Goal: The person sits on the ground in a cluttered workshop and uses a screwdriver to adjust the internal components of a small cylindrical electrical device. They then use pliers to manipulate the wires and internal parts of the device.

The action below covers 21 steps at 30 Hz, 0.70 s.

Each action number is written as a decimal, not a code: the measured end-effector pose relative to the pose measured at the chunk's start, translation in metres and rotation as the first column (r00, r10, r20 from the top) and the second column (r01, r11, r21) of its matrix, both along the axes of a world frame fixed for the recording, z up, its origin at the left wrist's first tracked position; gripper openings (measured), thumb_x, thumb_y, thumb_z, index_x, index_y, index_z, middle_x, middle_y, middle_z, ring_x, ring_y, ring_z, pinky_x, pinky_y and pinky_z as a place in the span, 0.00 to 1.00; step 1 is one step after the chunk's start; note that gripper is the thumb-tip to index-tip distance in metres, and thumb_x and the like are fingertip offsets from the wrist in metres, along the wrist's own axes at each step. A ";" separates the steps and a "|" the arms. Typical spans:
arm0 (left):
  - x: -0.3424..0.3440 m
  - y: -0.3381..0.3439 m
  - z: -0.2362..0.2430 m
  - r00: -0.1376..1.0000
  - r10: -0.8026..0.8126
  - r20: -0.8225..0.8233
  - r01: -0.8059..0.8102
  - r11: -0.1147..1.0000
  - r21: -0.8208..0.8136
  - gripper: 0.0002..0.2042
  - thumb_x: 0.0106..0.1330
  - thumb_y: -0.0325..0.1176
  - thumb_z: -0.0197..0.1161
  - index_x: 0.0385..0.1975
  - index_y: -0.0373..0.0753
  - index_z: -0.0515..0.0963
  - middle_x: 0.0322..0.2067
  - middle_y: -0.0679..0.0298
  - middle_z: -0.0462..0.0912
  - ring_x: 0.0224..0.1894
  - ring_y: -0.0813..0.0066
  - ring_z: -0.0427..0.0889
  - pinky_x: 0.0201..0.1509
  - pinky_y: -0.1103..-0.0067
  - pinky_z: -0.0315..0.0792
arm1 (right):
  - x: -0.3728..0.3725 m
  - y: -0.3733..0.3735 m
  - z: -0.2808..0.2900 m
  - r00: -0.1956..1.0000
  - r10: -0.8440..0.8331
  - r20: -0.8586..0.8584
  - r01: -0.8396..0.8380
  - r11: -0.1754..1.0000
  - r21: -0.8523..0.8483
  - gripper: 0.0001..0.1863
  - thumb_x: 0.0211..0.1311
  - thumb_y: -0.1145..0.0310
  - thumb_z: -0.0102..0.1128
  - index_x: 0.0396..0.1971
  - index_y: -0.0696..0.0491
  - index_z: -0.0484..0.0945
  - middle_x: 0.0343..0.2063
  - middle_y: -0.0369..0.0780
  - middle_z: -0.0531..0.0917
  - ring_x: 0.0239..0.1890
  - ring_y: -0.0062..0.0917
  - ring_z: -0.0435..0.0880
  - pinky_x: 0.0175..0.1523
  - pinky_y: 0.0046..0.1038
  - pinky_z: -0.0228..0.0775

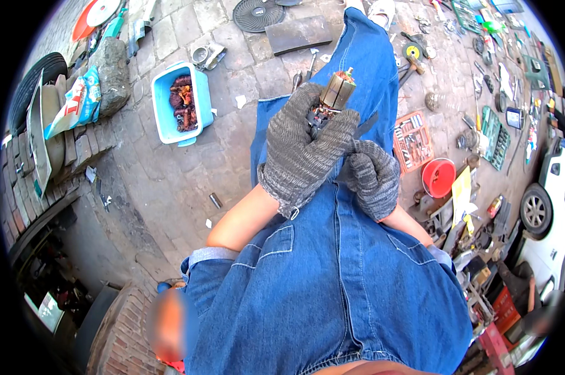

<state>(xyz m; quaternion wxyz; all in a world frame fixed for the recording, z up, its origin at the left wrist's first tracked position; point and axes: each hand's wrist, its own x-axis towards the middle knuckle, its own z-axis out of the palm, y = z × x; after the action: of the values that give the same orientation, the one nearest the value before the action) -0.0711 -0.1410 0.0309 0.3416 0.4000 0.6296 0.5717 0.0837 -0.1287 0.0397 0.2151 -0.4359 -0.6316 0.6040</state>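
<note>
Evidently the work on the slim metal motor rotor with copper-coloured wire at its top end (337, 92) was unfinished: wire still showed there, and its ribbed core looked whole. How much remained could not be told. The rotor stood above the lap, leaning toward one o'clock, in the grip of the left hand in a grey knitted glove (301, 147), whose fingers and thumb wrapped its lower part. At five o'clock from the rotor, the right hand in a matching glove (375, 175) was curled nearly into a fist, apparently around the base of a dark, flat, blade-like tool (366, 125); the fingers hid the grip itself.

Toward nine o'clock, a light-blue plastic basin (202, 97) held a reddish-brown heap of coiled wire pieces (182, 103), probably parts already finished with.

Counted, there was one rotor in hand, one blade-like tool, two gloves and one basin; the heaped pieces overlapped too much to number. Around four o'clock sat one orange plastic tool case (410, 117) and, beyond it, one round red bucket (444, 181). One round dark grille (259, 15) lay between ten and eleven.
</note>
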 end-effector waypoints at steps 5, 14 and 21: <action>-0.001 0.003 0.009 0.991 -0.031 0.133 0.037 0.999 -0.037 0.18 0.53 0.36 0.67 0.39 0.34 0.71 0.27 0.61 0.78 0.27 0.79 0.77 0.29 0.80 0.72 | 0.002 0.001 -0.026 0.962 0.126 -0.244 -0.118 0.992 0.045 0.11 0.61 0.66 0.52 0.40 0.56 0.74 0.23 0.35 0.79 0.20 0.18 0.74 0.26 0.22 0.68; 0.003 0.003 0.003 0.977 -0.082 0.195 0.075 0.996 0.045 0.20 0.56 0.36 0.64 0.45 0.34 0.70 0.30 0.62 0.77 0.30 0.79 0.76 0.35 0.80 0.72 | 0.000 0.002 -0.039 0.852 -0.117 -0.511 -0.073 0.939 -0.336 0.20 0.64 0.55 0.48 0.38 0.59 0.74 0.12 0.32 0.70 0.11 0.13 0.61 0.19 0.18 0.54; -0.006 -0.001 -0.002 0.998 -0.067 0.017 0.066 0.996 0.059 0.22 0.56 0.35 0.63 0.49 0.33 0.69 0.35 0.53 0.77 0.35 0.67 0.79 0.40 0.76 0.72 | 0.012 0.015 -0.019 0.973 -0.023 -0.228 0.004 0.996 -0.084 0.23 0.63 0.51 0.47 0.35 0.58 0.78 0.11 0.30 0.67 0.12 0.10 0.60 0.19 0.16 0.50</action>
<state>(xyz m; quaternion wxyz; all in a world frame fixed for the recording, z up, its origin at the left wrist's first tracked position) -0.0775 -0.1417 0.0293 0.3543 0.4252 0.5957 0.5821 0.0958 -0.1140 0.0202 0.2723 -0.3764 -0.5739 0.6744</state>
